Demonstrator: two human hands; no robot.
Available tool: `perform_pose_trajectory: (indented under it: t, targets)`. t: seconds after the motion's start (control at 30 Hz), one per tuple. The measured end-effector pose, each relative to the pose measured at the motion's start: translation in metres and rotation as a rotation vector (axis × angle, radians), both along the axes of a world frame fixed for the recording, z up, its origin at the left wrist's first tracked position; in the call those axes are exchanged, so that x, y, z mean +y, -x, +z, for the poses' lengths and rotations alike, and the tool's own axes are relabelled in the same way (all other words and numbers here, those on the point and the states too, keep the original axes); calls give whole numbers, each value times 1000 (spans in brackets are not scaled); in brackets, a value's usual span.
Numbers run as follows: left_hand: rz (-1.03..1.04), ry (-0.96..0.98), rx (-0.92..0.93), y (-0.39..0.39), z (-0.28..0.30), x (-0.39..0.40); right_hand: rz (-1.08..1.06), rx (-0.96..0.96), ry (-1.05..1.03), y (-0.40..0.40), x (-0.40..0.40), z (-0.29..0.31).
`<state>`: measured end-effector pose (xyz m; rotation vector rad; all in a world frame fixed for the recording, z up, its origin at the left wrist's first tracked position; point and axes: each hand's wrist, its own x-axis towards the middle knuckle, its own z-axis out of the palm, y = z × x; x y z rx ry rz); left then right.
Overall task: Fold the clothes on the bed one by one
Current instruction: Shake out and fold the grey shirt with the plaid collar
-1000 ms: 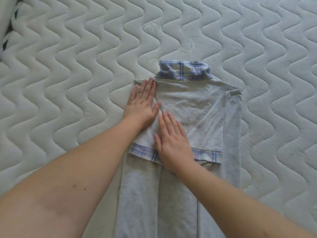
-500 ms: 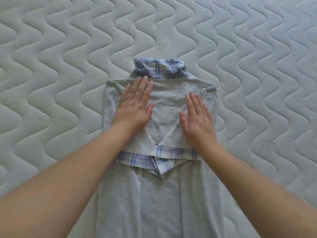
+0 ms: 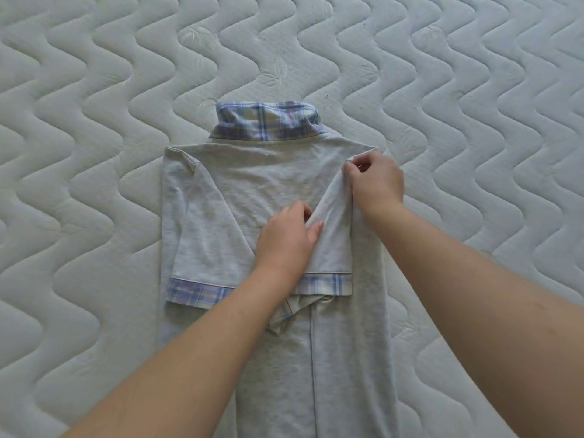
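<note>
Grey shirt (image 3: 262, 191) lay face-down on the bed (image 3: 79, 153), sides folded in. Right hand (image 3: 376, 183) had a closed grip pinching the right sleeve (image 3: 331, 245) at the shoulder; left hand (image 3: 286, 238) gripped its inner edge, probably to straighten the sleeve.

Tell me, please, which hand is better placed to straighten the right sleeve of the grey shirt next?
Probably the right hand: it already pinches the grey short-sleeved shirt at the top of its right sleeve. The left hand only holds the sleeve's inner edge lower down.
</note>
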<state>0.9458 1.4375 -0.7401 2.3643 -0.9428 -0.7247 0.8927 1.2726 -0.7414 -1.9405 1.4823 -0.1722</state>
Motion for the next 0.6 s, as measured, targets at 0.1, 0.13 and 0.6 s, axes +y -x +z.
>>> perform_pose_trajectory:
  t: [0.1,0.13,0.6]
  targets:
    - [18,23,-17,-4,4,-1,8,-142,-3,2,2,0]
    - [29,48,-37,-3,5,2,15,-199,-16,2,5,0]
    - [21,-52,163,-15,-8,-13,-78,-204,-45,28,-26,-18]
